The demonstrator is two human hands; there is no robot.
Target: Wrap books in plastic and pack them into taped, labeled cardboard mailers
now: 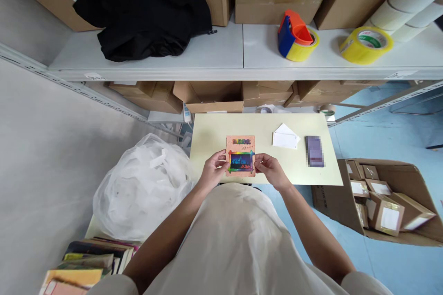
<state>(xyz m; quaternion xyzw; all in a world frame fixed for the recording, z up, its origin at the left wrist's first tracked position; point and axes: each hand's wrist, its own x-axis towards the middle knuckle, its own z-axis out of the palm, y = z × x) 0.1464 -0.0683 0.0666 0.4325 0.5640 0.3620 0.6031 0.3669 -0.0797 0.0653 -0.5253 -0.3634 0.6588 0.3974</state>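
Observation:
Between my two hands is a small pinkish-orange book (240,144) with a dark picture in a rainbow-coloured frame on its cover. My left hand (213,169) grips its left edge, thumb on the front. On the opposite edge, my right hand (272,170) pinches the cover's lower right side. The book is held over the near part of a pale yellow table (207,131). To the right on that table lie white paper slips (285,139), partly overlapping. A dark purple, blurred-out rectangular thing (314,151) lies farther right.
A shelf (228,50) above holds a black garment (148,18), cartons, a tape dispenser (296,37) and a yellow tape roll (367,45). Left stand a translucent plastic bag (141,189) and stacked books (90,258). An open carton (401,170) with several parcels sits right.

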